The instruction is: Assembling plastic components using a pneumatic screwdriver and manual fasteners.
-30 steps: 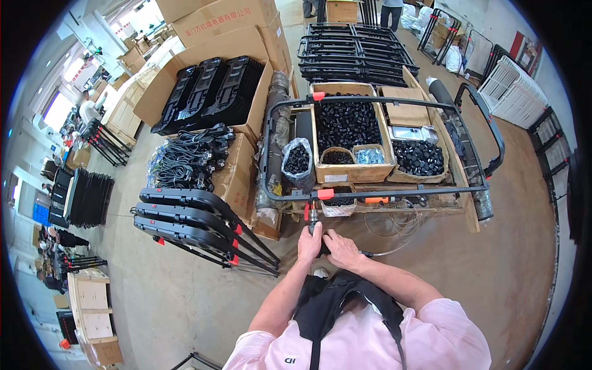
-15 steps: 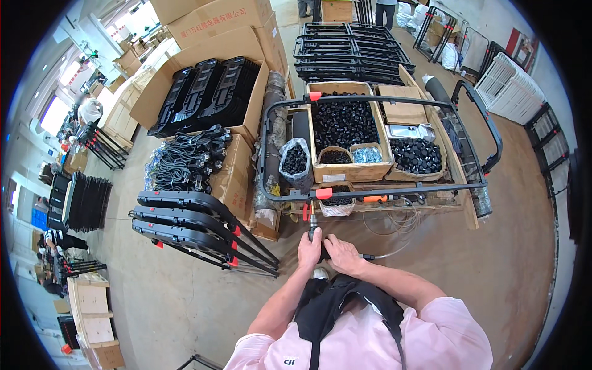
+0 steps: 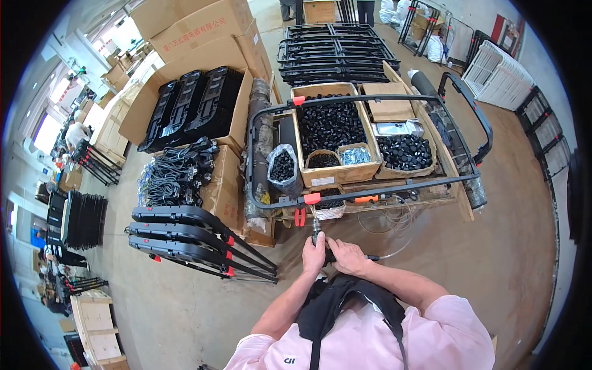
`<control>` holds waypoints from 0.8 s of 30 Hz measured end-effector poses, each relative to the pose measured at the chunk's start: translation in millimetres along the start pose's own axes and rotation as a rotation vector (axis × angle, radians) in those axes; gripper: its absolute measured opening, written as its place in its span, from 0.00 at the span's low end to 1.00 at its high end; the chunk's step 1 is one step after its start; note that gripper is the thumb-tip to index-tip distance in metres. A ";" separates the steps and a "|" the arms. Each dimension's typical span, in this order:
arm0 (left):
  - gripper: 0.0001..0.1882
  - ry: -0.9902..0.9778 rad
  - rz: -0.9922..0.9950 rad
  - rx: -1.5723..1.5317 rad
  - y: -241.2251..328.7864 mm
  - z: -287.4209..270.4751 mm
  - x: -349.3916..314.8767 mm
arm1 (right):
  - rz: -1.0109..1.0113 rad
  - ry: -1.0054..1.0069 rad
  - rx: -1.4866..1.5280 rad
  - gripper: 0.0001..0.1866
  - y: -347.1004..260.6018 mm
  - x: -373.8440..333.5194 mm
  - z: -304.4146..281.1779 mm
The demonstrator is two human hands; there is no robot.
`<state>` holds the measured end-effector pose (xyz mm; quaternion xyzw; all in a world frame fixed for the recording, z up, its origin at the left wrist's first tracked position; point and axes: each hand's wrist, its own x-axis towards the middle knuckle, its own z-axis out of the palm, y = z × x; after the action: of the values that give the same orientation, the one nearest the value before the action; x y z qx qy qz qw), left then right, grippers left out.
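Observation:
Both my hands are closed on an air screwdriver [image 3: 317, 228], held just in front of me. My left hand [image 3: 313, 253] wraps round its body, and my right hand [image 3: 349, 256] grips it from the right side. A thin air hose leaves the tool past my right hand. Its bit points away from me, at a red clip [image 3: 312, 198] on the near bar of a black tubular frame [image 3: 394, 185]. Whether the tip touches the clip I cannot make out. The frame lies across the parts boxes, with another red clip [image 3: 298, 100] on its far bar.
Black caps fill a wooden box [image 3: 374, 128] beneath the frame. Red-handled pliers [image 3: 300, 217] hang by the near bar. Folded black frames [image 3: 179, 231] stand at left, below bundled cables [image 3: 179, 172] and a carton of black panels [image 3: 237, 137]. Coiled hose [image 3: 394, 221] hangs at right.
The whole scene has shifted a little left in the picture as my head turned. My hands keep hold of the air screwdriver, which still points at the near bar's red clip.

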<state>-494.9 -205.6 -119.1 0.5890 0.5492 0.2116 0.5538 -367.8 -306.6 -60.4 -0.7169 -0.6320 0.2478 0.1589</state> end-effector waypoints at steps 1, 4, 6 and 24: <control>0.29 0.012 0.015 0.034 -0.9 -0.6 0.8 | -0.008 0.001 -0.004 0.45 0.7 0.2 1.2; 0.27 0.013 0.027 0.066 3.9 0.2 0.2 | -0.002 0.002 0.002 0.46 3.4 -1.2 1.6; 0.26 0.008 0.025 0.061 8.1 0.8 1.1 | 0.006 0.001 0.010 0.46 4.9 0.0 0.1; 0.32 0.015 -0.007 0.193 27.9 3.9 14.7 | 0.001 -0.006 0.040 0.49 19.2 13.5 -3.2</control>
<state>-475.5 -188.3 -100.9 0.6362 0.5732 0.1599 0.4910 -349.1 -296.0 -70.2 -0.7132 -0.6271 0.2624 0.1711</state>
